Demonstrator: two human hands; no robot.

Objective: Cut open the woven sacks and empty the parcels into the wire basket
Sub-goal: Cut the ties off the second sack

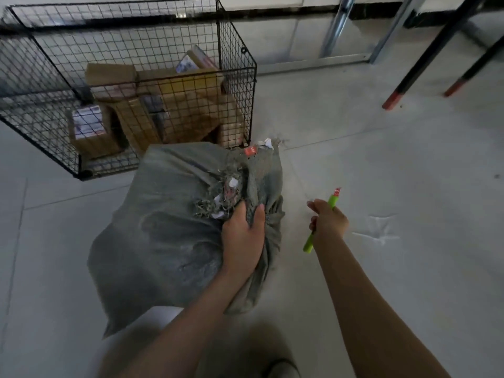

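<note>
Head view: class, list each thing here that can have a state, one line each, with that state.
Woven sack: on the floor, ripped and frayed near its neck, bulging.
Wire basket: partly filled.
Parcels: piled inside the basket.
Green cutter: held clear of the sack.
Left hand: grips the sack's bunched neck.
Right hand: grips the cutter.

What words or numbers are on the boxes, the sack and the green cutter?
No text here is readable.
The label on a box in the wire basket: too blurred.
Another label, on a box at the back: too blurred.
The red tag on the sack: too blurred.
The red tip of the green cutter: too small.
</note>
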